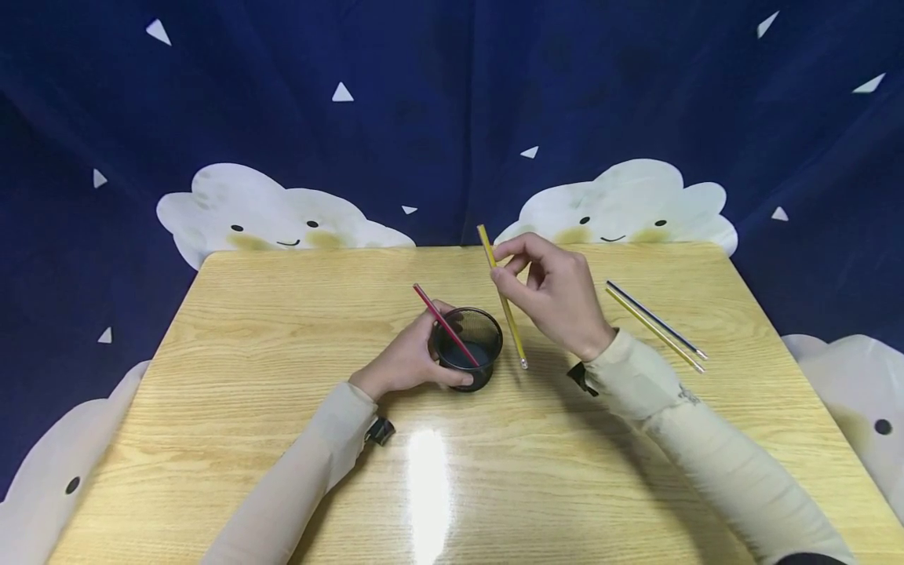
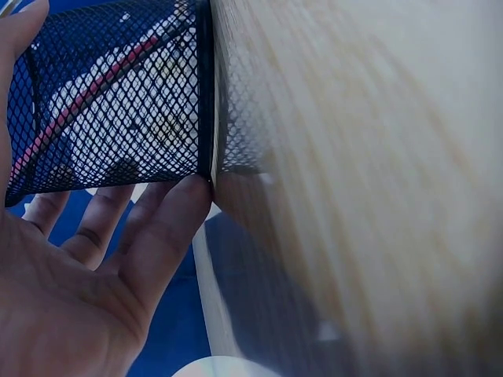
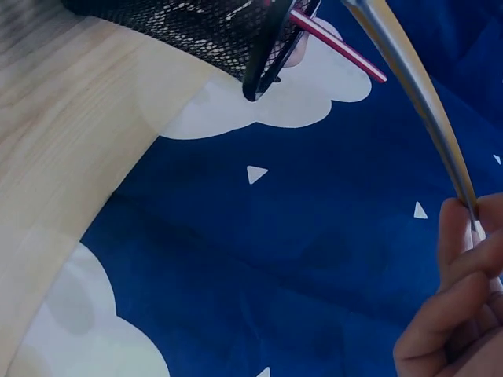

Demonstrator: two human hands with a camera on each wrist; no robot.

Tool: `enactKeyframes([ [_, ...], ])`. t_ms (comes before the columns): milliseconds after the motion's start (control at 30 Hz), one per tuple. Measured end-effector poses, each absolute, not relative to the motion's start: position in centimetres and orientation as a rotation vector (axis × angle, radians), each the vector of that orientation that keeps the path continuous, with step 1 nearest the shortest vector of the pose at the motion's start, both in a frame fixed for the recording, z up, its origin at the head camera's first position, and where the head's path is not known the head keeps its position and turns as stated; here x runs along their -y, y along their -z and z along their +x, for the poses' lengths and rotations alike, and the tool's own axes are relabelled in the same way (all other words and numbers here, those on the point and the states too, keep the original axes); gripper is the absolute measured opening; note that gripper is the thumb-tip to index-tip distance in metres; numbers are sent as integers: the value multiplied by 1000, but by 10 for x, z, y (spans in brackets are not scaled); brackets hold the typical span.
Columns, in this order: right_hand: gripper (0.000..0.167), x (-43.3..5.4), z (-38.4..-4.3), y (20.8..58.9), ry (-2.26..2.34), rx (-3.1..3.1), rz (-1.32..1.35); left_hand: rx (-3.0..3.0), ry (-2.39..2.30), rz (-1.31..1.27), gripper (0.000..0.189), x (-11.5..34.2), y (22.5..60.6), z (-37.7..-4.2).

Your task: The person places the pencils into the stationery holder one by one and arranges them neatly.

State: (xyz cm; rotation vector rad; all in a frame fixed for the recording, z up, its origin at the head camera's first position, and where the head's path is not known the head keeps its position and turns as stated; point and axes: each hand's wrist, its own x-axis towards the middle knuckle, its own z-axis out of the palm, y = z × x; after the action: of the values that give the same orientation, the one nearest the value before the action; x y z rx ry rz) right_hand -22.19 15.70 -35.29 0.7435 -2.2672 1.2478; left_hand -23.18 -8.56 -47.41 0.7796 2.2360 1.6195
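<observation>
A black mesh pencil cup (image 1: pixel 483 380) stands upright on the table, with my left hand (image 1: pixel 402 359) curled round its left side. Leaning inside the cup is a red pencil (image 1: pixel 439 318), its upper end sticking out past the rim to the left. In the left wrist view, the red pencil (image 2: pixel 98 85) shows through the mesh wall, and my fingertips sit low by the cup's base. My right hand (image 1: pixel 558 294) pinches a yellow striped pencil (image 1: pixel 510 320) between thumb and fingers, just right of the cup. This pencil is tilted, with its eraser end down and held above the table.
On the wooden table (image 1: pixel 282 329), a blue pencil (image 1: pixel 655 319) and another yellow pencil (image 1: pixel 653 328) lie side by side at the right, beyond my right wrist. Behind the table's far edge hangs a dark blue curtain (image 1: pixel 424 141) with white clouds and triangles.
</observation>
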Motion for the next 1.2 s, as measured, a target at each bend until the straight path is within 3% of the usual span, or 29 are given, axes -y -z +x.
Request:
enactKeyframes([
  [1200,12,-132,-237,357,-1275,2195,773,-2151,-1678,760,90,85,475,-234],
])
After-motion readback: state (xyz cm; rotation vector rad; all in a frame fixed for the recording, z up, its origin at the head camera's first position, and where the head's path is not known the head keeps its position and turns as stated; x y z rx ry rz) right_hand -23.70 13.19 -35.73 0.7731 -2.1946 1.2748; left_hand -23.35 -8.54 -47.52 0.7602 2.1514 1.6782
